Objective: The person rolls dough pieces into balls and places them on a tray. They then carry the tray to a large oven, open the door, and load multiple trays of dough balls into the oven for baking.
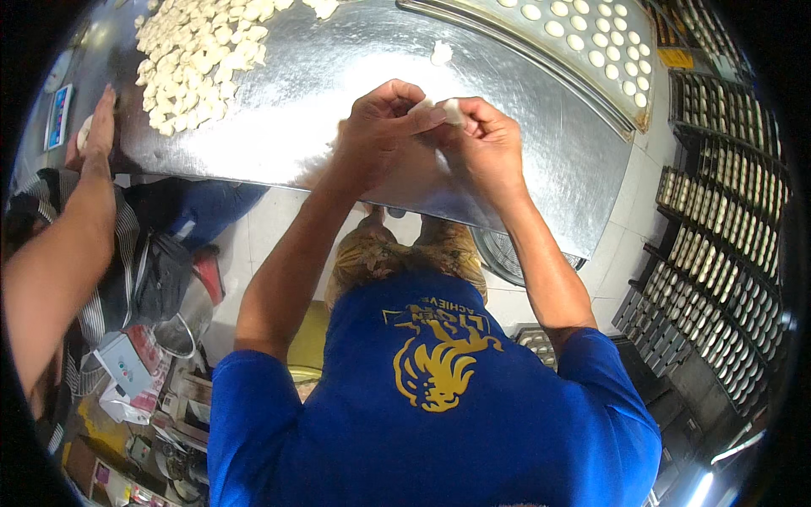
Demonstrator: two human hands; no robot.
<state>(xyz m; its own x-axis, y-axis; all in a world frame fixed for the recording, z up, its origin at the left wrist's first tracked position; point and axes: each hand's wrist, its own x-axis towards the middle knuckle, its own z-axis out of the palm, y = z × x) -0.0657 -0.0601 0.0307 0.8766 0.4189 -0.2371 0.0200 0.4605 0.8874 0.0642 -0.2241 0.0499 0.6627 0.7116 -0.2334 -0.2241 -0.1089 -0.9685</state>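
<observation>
My left hand (388, 120) and my right hand (485, 130) meet above the metal table (285, 82). Between the fingertips of my right hand is a pale piece of dough (453, 112). My left fingers pinch dough too, at their tips; whether it is one piece or two I cannot tell. A small lump of dough (441, 53) lies on the table just beyond my hands. At the upper left a large heap of dough pieces (196, 63) is spread. Rounds of dough (578, 23) sit in rows on a tray (526, 32) at the upper right.
On the left a co-worker's hand (100, 123) rests by a dough lump (84, 133), near a small lit screen (58, 117). Racks of filled trays (722, 215) stand on the right. A round fan (507, 253) is under the table's near edge (443, 218).
</observation>
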